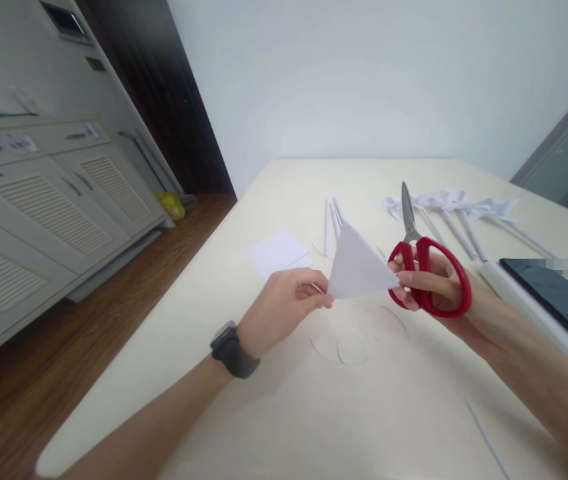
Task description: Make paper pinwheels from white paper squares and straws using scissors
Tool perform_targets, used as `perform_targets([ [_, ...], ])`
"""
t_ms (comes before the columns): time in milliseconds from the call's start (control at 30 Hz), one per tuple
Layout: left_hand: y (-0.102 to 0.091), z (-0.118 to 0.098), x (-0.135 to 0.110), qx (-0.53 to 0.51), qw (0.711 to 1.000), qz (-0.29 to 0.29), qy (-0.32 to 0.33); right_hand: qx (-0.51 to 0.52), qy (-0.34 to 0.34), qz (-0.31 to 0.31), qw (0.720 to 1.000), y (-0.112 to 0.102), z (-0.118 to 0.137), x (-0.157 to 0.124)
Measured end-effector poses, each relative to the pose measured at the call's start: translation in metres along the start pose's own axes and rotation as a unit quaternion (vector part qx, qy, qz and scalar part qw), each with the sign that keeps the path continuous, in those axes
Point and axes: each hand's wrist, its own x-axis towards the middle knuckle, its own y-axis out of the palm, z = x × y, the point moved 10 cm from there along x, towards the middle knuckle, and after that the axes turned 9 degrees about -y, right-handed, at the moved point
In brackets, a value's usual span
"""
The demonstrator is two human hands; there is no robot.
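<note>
A sheet of white paper folded into a triangle (361,267) is held up above the table between my two hands. My left hand (297,293), with a dark watch on its wrist, pinches the triangle's lower left corner. The lower right corner sits between the fingertips of my right hand (429,277). Red-handled scissors (457,287) also hang in that right hand, its fingers through the handles; their closed blades point up and away from me. Beyond my left hand, several square white sheets (280,252) lie on the table.
Thin white paper sticks (327,227) lie behind the triangle. Several paper pinwheels (451,200) on sticks rest at the back right. A tablet (554,300) is at the right edge. Thin curled offcuts (351,360) and a white strip (487,437) lie on the white table (284,413).
</note>
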Motion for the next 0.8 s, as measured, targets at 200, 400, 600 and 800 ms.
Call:
perform_targets([
  [200,-0.029,-0.029,-0.01,-0.021,0.986,-0.106,0.13,-0.061,-0.018,0.025,0.998,0.001,0.006,-0.001],
  [400,-0.023,-0.054,-0.032,0.154,0.935,-0.212,0.239,-0.037,0.034,0.079,0.996,0.027,-0.015,-0.005],
  [600,0.0,-0.061,-0.045,0.254,0.896,-0.213,0.297,-0.014,0.041,0.079,0.996,0.036,-0.02,-0.009],
  [800,-0.015,-0.033,-0.013,-0.023,0.986,-0.115,0.118,-0.035,0.002,0.054,0.998,0.033,-0.006,-0.007],
])
